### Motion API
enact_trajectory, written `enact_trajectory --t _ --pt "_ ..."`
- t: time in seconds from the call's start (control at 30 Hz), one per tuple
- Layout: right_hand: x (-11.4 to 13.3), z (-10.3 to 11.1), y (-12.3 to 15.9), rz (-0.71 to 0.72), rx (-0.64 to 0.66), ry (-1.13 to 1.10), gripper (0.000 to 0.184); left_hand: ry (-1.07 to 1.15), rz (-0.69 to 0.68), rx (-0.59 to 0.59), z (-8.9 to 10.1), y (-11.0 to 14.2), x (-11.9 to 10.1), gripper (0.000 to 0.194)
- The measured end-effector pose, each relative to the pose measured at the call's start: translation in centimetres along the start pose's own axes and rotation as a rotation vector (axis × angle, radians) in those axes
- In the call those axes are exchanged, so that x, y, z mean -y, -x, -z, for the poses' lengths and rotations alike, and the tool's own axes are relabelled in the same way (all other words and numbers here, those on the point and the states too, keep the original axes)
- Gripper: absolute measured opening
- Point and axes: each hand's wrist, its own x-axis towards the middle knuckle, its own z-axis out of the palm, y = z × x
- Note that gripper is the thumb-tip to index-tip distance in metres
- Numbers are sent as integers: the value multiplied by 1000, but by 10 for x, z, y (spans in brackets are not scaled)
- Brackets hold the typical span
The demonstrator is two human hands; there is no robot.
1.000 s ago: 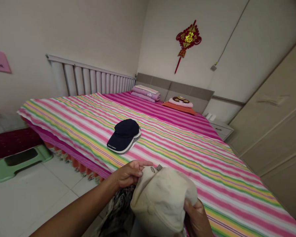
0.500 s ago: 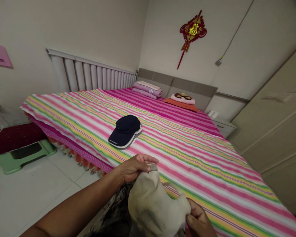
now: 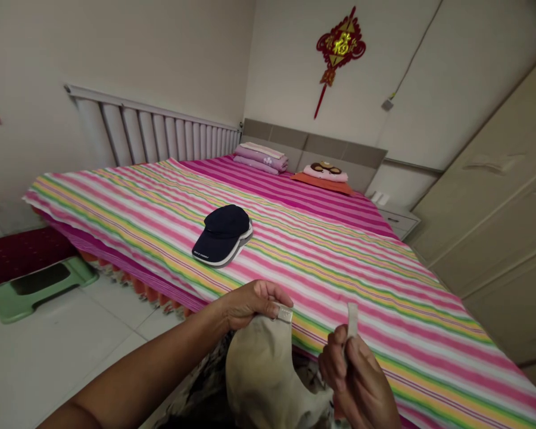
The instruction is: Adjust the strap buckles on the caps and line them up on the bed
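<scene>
A cream-coloured cap is held low in front of me, its back opening facing up. My left hand pinches the cap's edge beside a small metal buckle. Between the thumb and fingers of my right hand is the cap's adjusting strap, its free end pointing upward. Strap and buckle are apart. The lower part of the cap runs out of view. Beyond my hands, a navy cap with a white-edged brim lies on the striped bed sheet.
Folded purple bedding and a pink pillow rest near the headboard. A green step stool stands on the floor at left. A white nightstand and a wardrobe are on the right.
My right hand has shifted from the cap's edge to grip the strap, whose end now stands up. My left hand stays at the buckle. The view has turned slightly right.
</scene>
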Motion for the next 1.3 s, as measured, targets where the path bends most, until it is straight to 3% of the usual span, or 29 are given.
enact_trajectory --t 0.23,0.4,0.53,0.7,0.87,1.03,1.3 --pt "-2 -20 -9 -55 -49 325 33 2 -14 46 -2 -5 11 26" --pt "-11 -32 -15 41 -126 563 36 6 11 21 -2 -5 16 21" --pt "-11 -38 -17 84 -153 730 23 -6 50 -19 -3 -5 16 20" --pt "-11 -40 -18 44 -201 621 27 -50 -43 37 -3 -4 20 32" --pt "-10 -36 -21 -57 -95 433 27 -173 -184 -53 -2 -2 24 31" --pt "4 -27 -32 -32 -135 147 23 -89 -262 -106 3 -2 19 31" --pt "8 -29 -32 -223 -29 147 24 112 -264 -60 10 -6 24 36"
